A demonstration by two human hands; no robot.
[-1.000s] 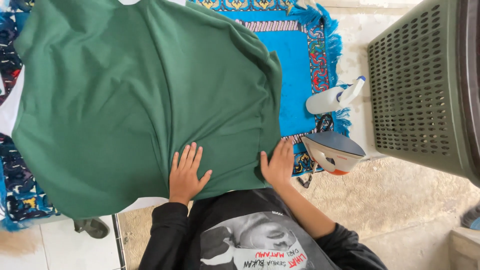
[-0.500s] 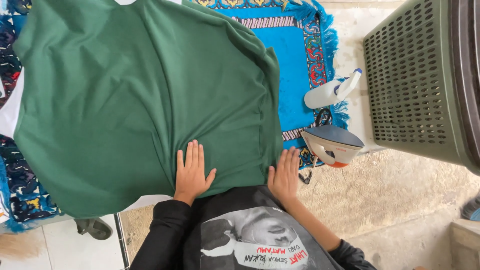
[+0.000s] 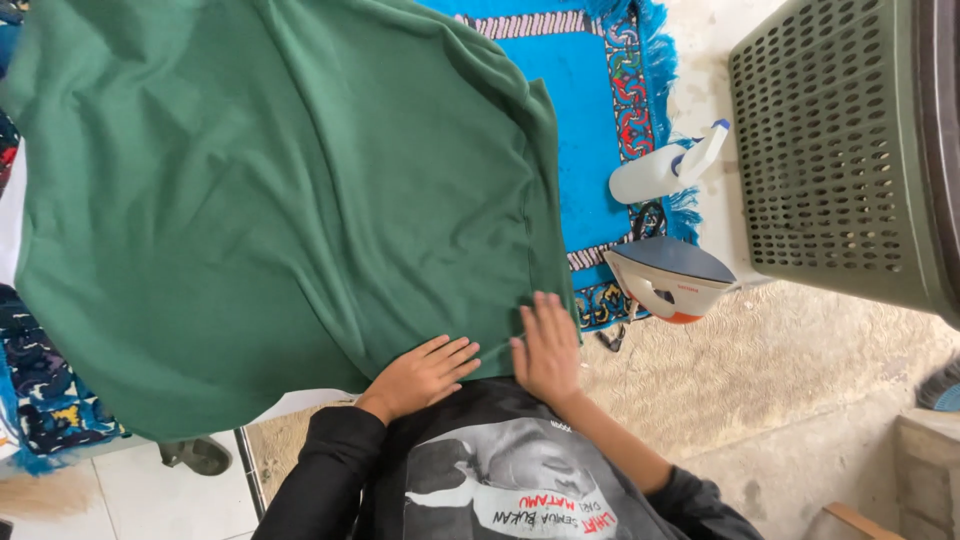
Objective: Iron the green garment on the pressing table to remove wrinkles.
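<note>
Blue mat [image 3: 590, 130] lies mostly hidden under green shirt [image 3: 270, 200].

A rough beige concrete floor [image 3: 800, 370] fills the right side, giving way to white tiles [image 3: 150, 495] at the lower left. A bright blue rug [image 3: 600, 130] with patterned, fringed borders lies on it. A grey-green perforated plastic basket [image 3: 840, 150] stands at the right, in even daylight.

Single head-worn view, looking steeply down from close above the person's own chest onto the green garment [image 3: 270, 200] spread over the blue mat [image 3: 590, 130], with the floor's right side beyond.
</note>
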